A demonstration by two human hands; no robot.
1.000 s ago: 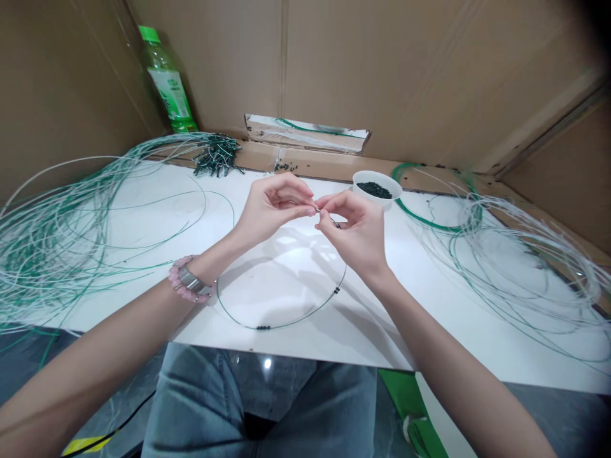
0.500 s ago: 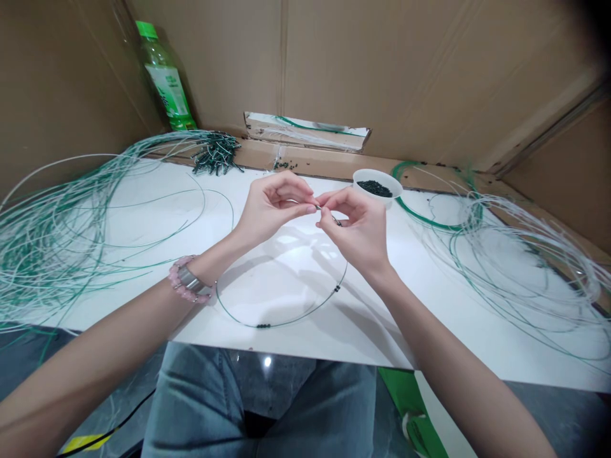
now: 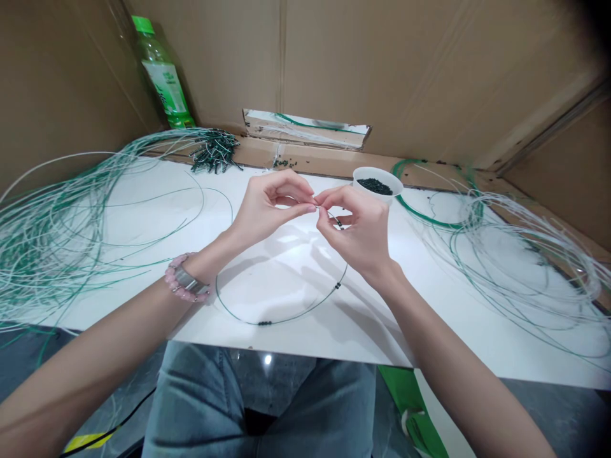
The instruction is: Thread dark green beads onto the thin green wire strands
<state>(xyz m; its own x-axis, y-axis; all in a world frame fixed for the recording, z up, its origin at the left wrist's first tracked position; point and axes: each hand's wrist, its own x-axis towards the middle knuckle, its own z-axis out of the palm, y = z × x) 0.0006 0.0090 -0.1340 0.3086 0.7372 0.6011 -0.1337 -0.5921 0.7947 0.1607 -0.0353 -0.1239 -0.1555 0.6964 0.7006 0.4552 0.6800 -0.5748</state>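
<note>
My left hand is closed, thumb and forefinger pinched on a thin cord at the middle of the table. Right beside its fingertips, my right hand pinches the same cord, with a few dark beads showing under its fingers. The cord hangs in a wide loop below both hands, green and whitish along its length. Small dark beads sit in a group at the bottom of the loop, and another little cluster is on its right side. The cord's tip is too small to make out between the fingertips.
A white bowl of dark beads stands behind my right hand. Green and white cords pile up at the left, their beaded ends bunched at the back. More coiled cords lie right. A green bottle stands against the cardboard wall.
My right fingers have shifted slightly, and more of the cord and beads shows beneath them. Both hands stay pinched together in nearly the same place.
</note>
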